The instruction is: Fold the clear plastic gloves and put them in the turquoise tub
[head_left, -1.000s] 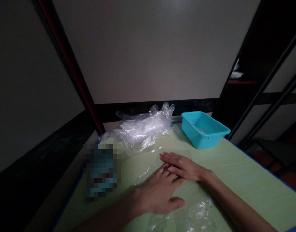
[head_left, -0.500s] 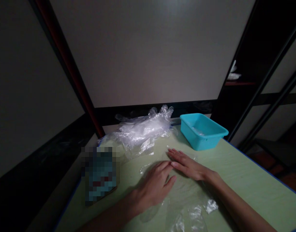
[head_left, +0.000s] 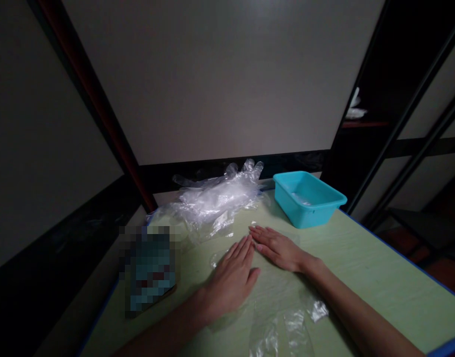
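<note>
On the table [head_left: 372, 277], a transparent plastic glove [head_left: 293, 320] is partly covered by the flat, outstretched left hand [head_left: 231, 275] and right hand [head_left: 278, 249].

The pale green, blue-edged table [head_left: 365, 270] bears a clear plastic glove [head_left: 266, 329] beneath the left hand [head_left: 232, 277] and right hand [head_left: 278, 249], a heap of clear gloves [head_left: 220, 198] beyond the left, a turquoise basin [head_left: 313, 217] beyond the right, and a blurred teal item [head_left: 151, 272] outward of the left.

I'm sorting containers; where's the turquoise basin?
In the head view, the turquoise basin stands on the table, beyond the right hand, right of the plastic gloves.
</note>
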A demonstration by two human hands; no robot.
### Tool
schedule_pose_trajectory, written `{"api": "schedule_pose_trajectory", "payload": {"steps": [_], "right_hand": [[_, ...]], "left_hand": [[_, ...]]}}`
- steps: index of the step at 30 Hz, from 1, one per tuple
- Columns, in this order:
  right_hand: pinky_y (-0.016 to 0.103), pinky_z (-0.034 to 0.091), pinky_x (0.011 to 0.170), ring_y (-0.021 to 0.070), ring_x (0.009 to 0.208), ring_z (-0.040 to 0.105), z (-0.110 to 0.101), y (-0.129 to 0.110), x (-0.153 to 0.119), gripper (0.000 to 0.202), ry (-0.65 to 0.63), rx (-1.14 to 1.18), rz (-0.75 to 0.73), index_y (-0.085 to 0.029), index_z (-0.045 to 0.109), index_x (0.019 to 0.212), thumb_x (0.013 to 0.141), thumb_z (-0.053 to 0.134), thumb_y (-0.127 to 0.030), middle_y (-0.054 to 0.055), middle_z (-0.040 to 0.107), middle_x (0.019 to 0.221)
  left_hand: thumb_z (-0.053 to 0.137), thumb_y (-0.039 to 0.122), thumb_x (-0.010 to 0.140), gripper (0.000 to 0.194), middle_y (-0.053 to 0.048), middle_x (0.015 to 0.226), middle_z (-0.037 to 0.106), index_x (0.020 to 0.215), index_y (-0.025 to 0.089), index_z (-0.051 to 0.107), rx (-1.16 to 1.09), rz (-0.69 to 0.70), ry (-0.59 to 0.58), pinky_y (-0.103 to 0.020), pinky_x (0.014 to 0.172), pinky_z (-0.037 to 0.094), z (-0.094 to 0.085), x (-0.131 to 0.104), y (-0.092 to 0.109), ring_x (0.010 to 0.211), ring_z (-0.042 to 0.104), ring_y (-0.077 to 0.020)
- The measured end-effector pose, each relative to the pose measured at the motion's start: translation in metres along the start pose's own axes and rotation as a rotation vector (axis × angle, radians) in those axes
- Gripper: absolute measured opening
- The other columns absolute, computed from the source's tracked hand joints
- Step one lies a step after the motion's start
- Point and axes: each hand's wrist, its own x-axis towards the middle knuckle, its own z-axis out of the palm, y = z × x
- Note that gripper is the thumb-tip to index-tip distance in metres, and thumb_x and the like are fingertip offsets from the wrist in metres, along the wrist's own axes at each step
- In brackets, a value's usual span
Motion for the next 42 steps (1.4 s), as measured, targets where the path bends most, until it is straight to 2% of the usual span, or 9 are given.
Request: {"api": "schedule_pose_trajectory", "payload": {"steps": [4, 13, 28, 35, 42], "right_hand": [[0.041, 0.014, 0.104, 0.0196, 0.128, 0.015, 0.000, 0.005, 0.001, 0.052, -0.019, -0.050, 0.029, -0.020, 0.022, 0.134, 0.089, 0.020, -0.046, 0.004, 0.021, 0.140], [0.043, 0.013, 0.103, 0.0210, 0.129, 0.013, 0.001, 0.012, 0.001, 0.053, -0.020, -0.136, 0.072, -0.024, 0.018, 0.135, 0.088, 0.021, -0.048, 0.001, 0.020, 0.140], [0.041, 0.014, 0.103, 0.0219, 0.128, 0.014, -0.002, 0.009, 0.000, 0.057, -0.029, -0.231, 0.087, -0.020, 0.018, 0.135, 0.088, 0.016, -0.050, 0.001, 0.019, 0.140], [0.041, 0.015, 0.103, 0.0215, 0.128, 0.014, 0.000, 0.011, 0.001, 0.055, -0.018, -0.258, 0.082, -0.021, 0.018, 0.136, 0.088, 0.016, -0.049, 0.001, 0.019, 0.140], [0.042, 0.015, 0.103, 0.0220, 0.129, 0.013, -0.002, 0.011, -0.002, 0.057, -0.031, -0.264, 0.085, -0.020, 0.015, 0.136, 0.088, 0.014, -0.051, 0.001, 0.017, 0.141]], "left_hand": [[0.032, 0.036, 0.086, 0.052, -0.013, 0.138, 0.024, 0.130, 0.009, 0.029, 0.032, -0.003, -0.010, -0.035, 0.104, 0.017, 0.001, -0.003, -0.003, 0.128, 0.016, -0.0201], [0.033, 0.040, 0.086, 0.057, -0.010, 0.140, 0.017, 0.134, 0.012, 0.021, 0.052, 0.008, 0.010, -0.034, 0.103, 0.017, 0.003, -0.010, -0.012, 0.128, 0.015, -0.0191], [0.032, 0.044, 0.086, 0.060, -0.011, 0.140, 0.018, 0.133, 0.009, 0.021, 0.090, -0.024, -0.002, -0.031, 0.104, 0.016, -0.003, -0.023, -0.023, 0.128, 0.016, -0.0174], [0.031, 0.043, 0.086, 0.060, -0.012, 0.140, 0.016, 0.133, 0.007, 0.022, 0.153, -0.056, -0.058, -0.032, 0.104, 0.018, -0.006, -0.033, -0.027, 0.128, 0.015, -0.0180], [0.031, 0.042, 0.086, 0.059, -0.013, 0.140, 0.016, 0.133, 0.007, 0.021, 0.158, -0.065, -0.029, -0.034, 0.103, 0.020, -0.007, -0.041, -0.032, 0.128, 0.018, -0.0195]]}}
